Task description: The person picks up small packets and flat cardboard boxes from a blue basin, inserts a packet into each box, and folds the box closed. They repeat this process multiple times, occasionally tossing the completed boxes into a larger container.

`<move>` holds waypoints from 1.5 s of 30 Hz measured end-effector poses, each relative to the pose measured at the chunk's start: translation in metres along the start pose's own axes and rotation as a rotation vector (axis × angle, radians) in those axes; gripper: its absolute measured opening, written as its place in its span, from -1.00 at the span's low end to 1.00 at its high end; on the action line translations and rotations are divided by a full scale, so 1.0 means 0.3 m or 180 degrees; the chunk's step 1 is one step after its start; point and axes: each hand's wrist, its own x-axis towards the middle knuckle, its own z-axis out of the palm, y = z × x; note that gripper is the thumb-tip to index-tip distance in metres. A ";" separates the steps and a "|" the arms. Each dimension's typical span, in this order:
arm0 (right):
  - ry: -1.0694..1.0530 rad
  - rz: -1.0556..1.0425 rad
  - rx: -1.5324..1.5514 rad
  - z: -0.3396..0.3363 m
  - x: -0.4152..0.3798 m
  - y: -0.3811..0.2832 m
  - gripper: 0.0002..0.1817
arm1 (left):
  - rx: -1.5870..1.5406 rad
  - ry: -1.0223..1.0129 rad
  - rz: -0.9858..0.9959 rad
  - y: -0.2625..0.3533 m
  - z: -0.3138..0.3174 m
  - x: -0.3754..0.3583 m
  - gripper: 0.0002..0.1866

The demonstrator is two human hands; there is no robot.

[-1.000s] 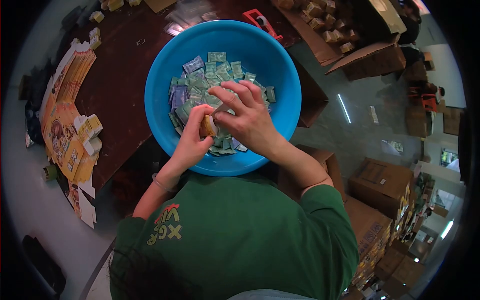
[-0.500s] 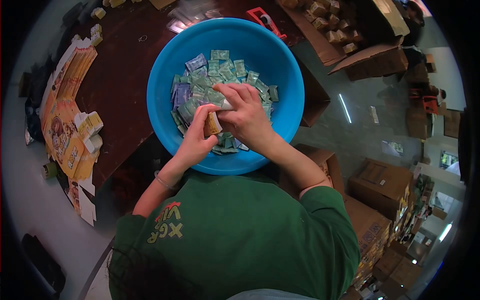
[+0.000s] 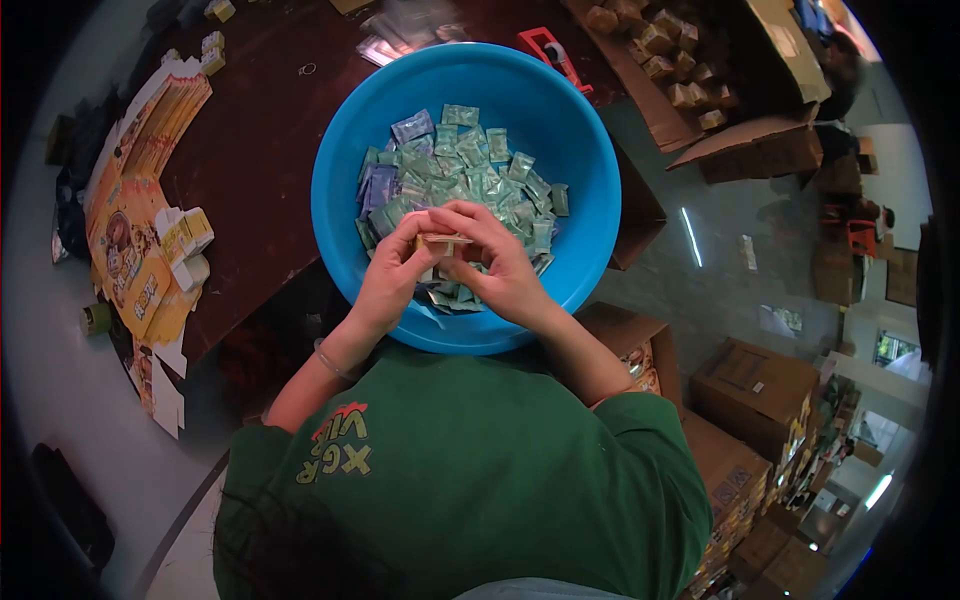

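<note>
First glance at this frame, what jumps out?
A big blue basin at centre, on a dark table, heaped with green and purple sachets. Over it, the left hand and right hand pinch a small yellow box between them. Stacked printed cartons lie at the left.

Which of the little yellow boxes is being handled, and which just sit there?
The small box pinched between both hands over the blue basin; the other small boxes lie untouched on the table's left side.

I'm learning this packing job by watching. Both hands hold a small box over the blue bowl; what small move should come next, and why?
Probably press the small box flap shut. Left hand and right hand pinch it between fingertips above the packets in the blue bowl, apparently mid-closing.
</note>
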 end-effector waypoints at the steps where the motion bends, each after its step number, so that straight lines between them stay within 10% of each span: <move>1: -0.0166 0.0085 0.0240 -0.013 -0.013 -0.014 -0.49 | -0.0061 0.0092 -0.0030 0.005 0.001 -0.001 -0.81; 6: 0.0277 -0.0948 -0.0970 -0.024 -0.026 -0.038 -0.74 | 0.0139 0.0021 0.0049 -0.030 -0.002 -0.005 -0.79; 13: 0.0243 -0.1797 -0.2346 0.015 -0.017 0.023 -0.53 | -0.0220 0.0067 -0.0269 -0.006 -0.004 -0.004 -0.78; 25: 0.0515 -0.2041 -0.2948 0.023 -0.002 0.082 -0.50 | -0.0454 0.0143 -0.1012 0.025 -0.010 -0.009 -0.70; 29: 0.0447 -0.2033 -0.3180 0.033 -0.001 0.045 -0.55 | -0.1869 -0.0262 -0.0934 0.038 -0.053 -0.002 -0.48; 39: 0.0480 -0.1290 -0.1485 -0.003 0.024 0.010 -0.70 | -0.1276 -0.0438 -0.0698 0.061 -0.025 -0.026 -0.38; 45: 0.0457 -0.1792 -0.2254 -0.016 0.020 -0.007 -0.77 | -0.1057 -0.0411 -0.0789 0.039 -0.028 -0.022 -0.43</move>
